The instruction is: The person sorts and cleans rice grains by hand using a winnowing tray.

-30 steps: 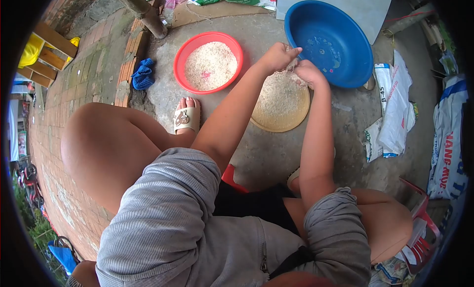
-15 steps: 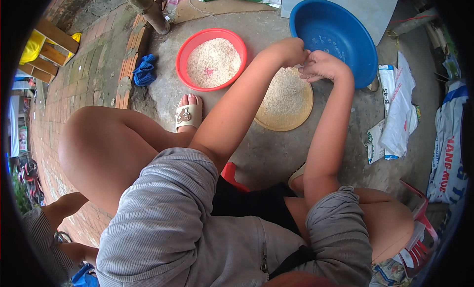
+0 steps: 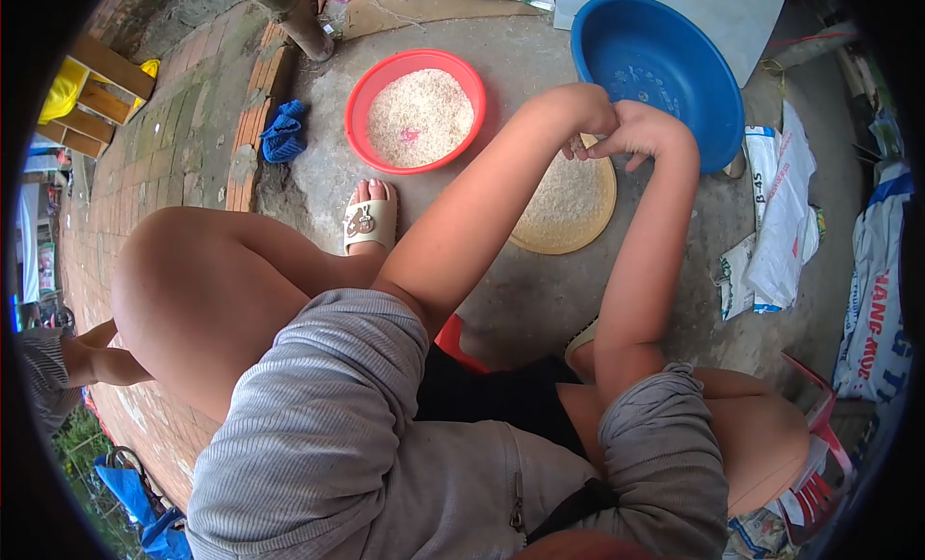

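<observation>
Tray (image 3: 564,213) part-hidden behind hands (image 3: 607,127)

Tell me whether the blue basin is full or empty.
Nearly empty: the blue basin shows bare blue bottom with only a few scattered specks, unlike the red basin holding grain.

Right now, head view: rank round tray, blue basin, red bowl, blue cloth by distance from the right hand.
1. Round tray, directly under the right hand.
2. Blue basin, just beyond the hand, top right.
3. Red bowl, off to the left, holding grain.
4. Blue cloth, farthest left, by the brick edge.
</observation>
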Demonstrator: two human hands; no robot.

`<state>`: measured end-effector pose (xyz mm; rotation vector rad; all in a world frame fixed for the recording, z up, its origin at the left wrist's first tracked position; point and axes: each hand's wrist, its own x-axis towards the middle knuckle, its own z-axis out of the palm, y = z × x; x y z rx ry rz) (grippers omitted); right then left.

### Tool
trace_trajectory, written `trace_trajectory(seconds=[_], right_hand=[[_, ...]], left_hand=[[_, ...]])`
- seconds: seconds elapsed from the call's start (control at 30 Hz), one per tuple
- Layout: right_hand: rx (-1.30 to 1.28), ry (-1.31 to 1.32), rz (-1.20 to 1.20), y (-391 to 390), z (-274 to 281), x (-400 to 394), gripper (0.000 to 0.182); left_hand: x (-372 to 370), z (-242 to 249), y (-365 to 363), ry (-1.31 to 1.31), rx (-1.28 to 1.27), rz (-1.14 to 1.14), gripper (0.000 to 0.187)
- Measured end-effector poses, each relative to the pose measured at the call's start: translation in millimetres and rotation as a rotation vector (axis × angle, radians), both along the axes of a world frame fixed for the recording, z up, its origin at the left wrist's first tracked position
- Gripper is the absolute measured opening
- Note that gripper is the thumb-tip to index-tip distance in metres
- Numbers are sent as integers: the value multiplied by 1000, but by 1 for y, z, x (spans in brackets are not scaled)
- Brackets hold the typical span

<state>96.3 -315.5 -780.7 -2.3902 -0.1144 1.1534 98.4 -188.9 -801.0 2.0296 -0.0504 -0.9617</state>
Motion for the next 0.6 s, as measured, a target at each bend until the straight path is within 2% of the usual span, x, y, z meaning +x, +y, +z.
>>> trace_trajectory(seconds=[0.2, 0.3, 0.37, 0.4, 0.47, 0.53, 0.6], right_hand=[[44, 30, -19, 4, 6, -4, 65], [50, 107, -75, -3, -31, 10, 58], [71, 126, -77, -2, -69, 12, 52], [89, 145, -78, -3, -97, 15, 47], [315, -204, -110, -22, -220, 25, 38], [206, -892, -475, -13, -229, -20, 35], [-227, -1010, -680, -19, -239, -53, 34]], left_hand=[[-5, -3, 1, -23, 76, -70, 41], [1, -43, 2, -17, 117, -41, 45], [4, -83, 5, 98, 152, -95, 68], [-4, -108, 7, -36, 195, -4, 80], [-6, -162, 25, -285, 353, -22, 80], [-18, -193, 50, -387, 231, 216, 68], [-40, -210, 62, -487, 160, 614, 52]])
